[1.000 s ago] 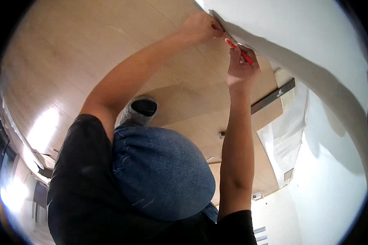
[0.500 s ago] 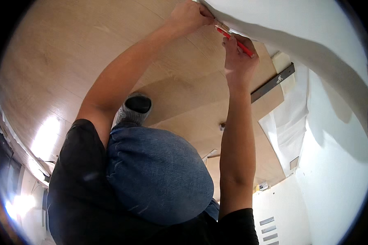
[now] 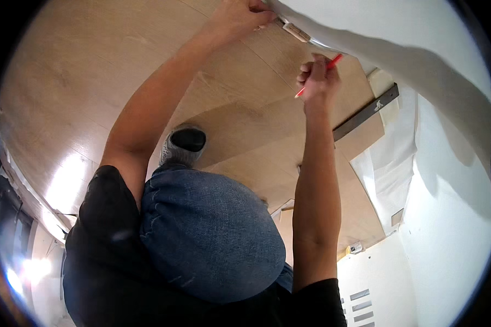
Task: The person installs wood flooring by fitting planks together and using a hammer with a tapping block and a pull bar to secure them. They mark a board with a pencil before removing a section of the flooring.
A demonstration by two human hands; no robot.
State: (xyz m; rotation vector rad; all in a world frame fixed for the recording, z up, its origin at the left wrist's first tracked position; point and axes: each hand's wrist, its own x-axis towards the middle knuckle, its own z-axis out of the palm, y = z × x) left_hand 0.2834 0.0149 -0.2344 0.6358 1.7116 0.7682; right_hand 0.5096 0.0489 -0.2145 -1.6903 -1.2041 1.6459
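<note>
My right hand [image 3: 317, 82] is closed round a red pencil [image 3: 334, 61]. It is held just off the wall, with the light-coloured tip pointing back toward me. At the foot of the white wall, my left hand [image 3: 240, 20] has its fingers bent and pinched together at the floor's edge. Whatever they grip there is hidden. Between the two hands, a small light wooden block [image 3: 297, 32] lies along the gap between the wood-look floor [image 3: 245, 82] and the wall [image 3: 398, 27].
A dark metal bar [image 3: 365, 111] lies across the boards to the right of my right forearm. White underlay sheet [image 3: 390, 163] shows past the boards' cut edge. Farther back are a small tape-measure-like object [image 3: 354, 248] and a white slotted panel [image 3: 373, 278]. My shoe [image 3: 185, 143] stands on the floor.
My right hand has drawn back from the wooden block, and the pencil has turned so its tip points toward me. My left hand has shifted slightly left, away from the block.
</note>
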